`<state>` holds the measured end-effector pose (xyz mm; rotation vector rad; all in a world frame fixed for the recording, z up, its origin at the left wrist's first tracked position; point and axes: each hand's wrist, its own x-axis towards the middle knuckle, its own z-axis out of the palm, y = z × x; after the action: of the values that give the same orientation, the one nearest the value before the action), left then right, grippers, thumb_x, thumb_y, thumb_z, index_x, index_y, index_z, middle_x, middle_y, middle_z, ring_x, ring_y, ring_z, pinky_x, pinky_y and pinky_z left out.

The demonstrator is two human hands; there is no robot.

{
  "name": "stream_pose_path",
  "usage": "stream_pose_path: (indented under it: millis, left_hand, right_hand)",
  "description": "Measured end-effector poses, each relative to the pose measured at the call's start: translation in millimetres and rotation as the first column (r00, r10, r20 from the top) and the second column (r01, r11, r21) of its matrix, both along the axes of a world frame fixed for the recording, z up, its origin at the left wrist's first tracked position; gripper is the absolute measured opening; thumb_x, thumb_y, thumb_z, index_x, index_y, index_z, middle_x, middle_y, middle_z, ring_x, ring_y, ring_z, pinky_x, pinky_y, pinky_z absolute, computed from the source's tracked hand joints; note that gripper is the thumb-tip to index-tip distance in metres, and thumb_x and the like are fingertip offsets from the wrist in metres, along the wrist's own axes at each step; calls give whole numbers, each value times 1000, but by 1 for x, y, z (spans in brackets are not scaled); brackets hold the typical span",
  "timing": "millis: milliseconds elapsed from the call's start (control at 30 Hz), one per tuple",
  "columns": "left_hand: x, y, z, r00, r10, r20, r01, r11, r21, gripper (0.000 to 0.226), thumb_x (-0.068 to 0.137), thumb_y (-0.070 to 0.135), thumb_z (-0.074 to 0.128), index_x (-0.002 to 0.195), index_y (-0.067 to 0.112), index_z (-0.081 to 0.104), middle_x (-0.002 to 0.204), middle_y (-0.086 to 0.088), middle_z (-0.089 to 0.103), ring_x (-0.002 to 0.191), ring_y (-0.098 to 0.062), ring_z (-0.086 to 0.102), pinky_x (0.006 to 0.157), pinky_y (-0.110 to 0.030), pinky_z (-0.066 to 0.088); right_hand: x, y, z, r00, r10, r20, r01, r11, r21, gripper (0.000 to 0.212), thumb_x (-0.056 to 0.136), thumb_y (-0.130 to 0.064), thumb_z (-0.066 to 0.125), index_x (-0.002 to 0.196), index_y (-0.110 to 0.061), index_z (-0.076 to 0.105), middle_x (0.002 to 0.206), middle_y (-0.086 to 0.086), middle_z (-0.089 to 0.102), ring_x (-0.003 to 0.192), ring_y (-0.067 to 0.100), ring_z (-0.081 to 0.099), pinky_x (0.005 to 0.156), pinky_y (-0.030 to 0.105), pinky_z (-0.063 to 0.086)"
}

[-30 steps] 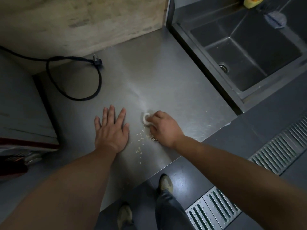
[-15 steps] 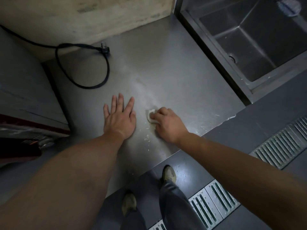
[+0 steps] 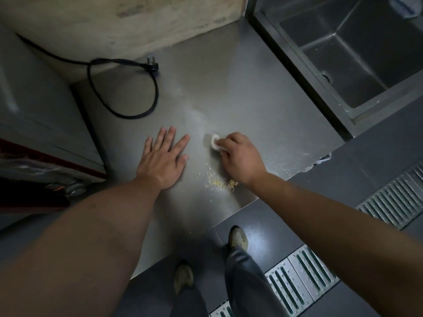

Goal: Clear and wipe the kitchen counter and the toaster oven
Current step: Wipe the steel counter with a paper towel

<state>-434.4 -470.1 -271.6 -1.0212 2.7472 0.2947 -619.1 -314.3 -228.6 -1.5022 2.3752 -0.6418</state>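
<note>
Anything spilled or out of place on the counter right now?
Yes. Pale crumbs lie scattered on the steel counter near its front edge, just behind the right hand, which holds a white wad. An unplugged power cord lies looped on the counter by the wall.

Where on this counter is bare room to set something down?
Bare steel lies between the power cord loop and the sink rim, back to the wall. Crowded near the front edge: left hand, right hand gripping a cloth, crumbs.
</note>
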Motion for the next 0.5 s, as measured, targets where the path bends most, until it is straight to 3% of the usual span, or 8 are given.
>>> stream_pose_path:
  millis: [167,500]
  left_hand:
    - [1,1,-1,998,64,-13,-64,998,-16,59,99,57,15,155,48,-1,167,7,-9,153,-20,-12,122,-54,-3]
    - [2,0,-2,996,84,-11,-84,996,-8,62,97,58,19,156,46,2,167,6,-7,153,-22,-11,122,-53,-3]
  right_hand:
    - [23,-22,-10,995,102,4,-102,983,152,39,85,-11,60,123,-16,67,113,13,58,102,37,52,89,40,47]
    - [50,36,-10,951,305,49,-309,944,117,37,76,-7,65,112,-14,72,104,8,61,94,31,57,77,35,51]
